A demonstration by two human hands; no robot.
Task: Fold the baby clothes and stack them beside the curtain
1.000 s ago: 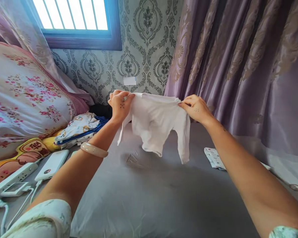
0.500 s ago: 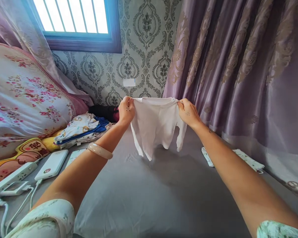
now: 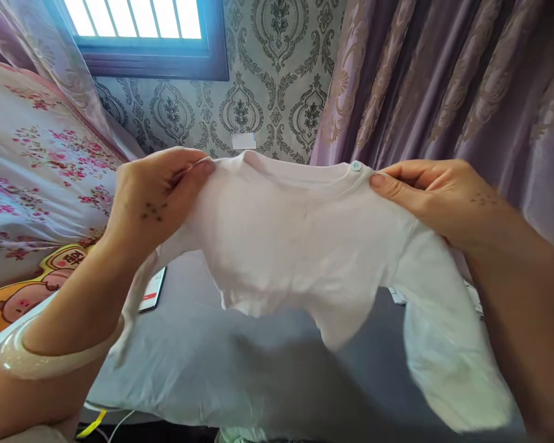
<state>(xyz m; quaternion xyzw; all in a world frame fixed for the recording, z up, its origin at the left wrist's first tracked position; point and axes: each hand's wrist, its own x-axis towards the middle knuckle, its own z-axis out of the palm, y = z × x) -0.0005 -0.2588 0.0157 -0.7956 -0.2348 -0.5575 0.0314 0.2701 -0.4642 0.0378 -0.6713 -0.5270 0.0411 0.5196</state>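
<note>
A small white long-sleeved shirt [image 3: 290,240] hangs spread between my two hands, above the bed. My left hand [image 3: 161,191] pinches its left shoulder near the neckline, thumb against the fingers. At the other shoulder, beside a round button [image 3: 356,166], my right hand [image 3: 429,191] grips the cloth the same way. The sleeves dangle on both sides, the right one close to the camera. The shirt's lower edge hangs free of the grey bed sheet [image 3: 189,363].
A phone [image 3: 153,292] lies on the sheet, partly behind the left sleeve. At the left are a yellow cartoon cushion [image 3: 23,295] and flowered bedding [image 3: 46,166]. Purple curtains [image 3: 425,92] hang at the right. Cables [image 3: 115,424] run by the bed's near edge.
Both hands have drawn the shirt much closer to the camera, still holding it by the shoulders. It now hides the folded clothes seen before at the left.
</note>
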